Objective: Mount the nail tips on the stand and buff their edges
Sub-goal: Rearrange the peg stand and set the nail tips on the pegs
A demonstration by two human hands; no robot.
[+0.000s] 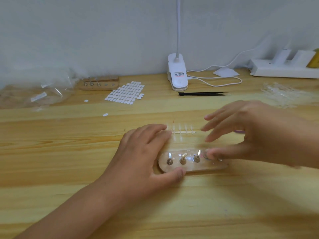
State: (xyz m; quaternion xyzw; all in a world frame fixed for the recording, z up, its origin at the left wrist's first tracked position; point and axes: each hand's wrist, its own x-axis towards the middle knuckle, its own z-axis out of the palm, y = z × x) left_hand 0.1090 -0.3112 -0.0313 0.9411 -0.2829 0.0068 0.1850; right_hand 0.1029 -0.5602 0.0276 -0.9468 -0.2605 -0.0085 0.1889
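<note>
A wooden nail stand [203, 167] lies on the table in front of me, with three metal pegs standing along it. My left hand [146, 152] holds its left end, thumb on the near edge and fingers over the far edge. My right hand [250, 133] hovers over the right end, blurred by motion, and its thumb tip presses at the fourth peg spot; the other fingers are spread. I cannot tell if a tip is under the thumb. A clear strip of nail tips [183, 131] lies just behind the stand.
A second wooden stand [99, 83] and a sheet of white adhesive tabs [126, 93] lie at the back left beside plastic bags [43, 94]. Black tweezers [203, 94], a clip lamp [177, 73], a power strip [284, 68] and more clear nail tips [283, 95] sit behind.
</note>
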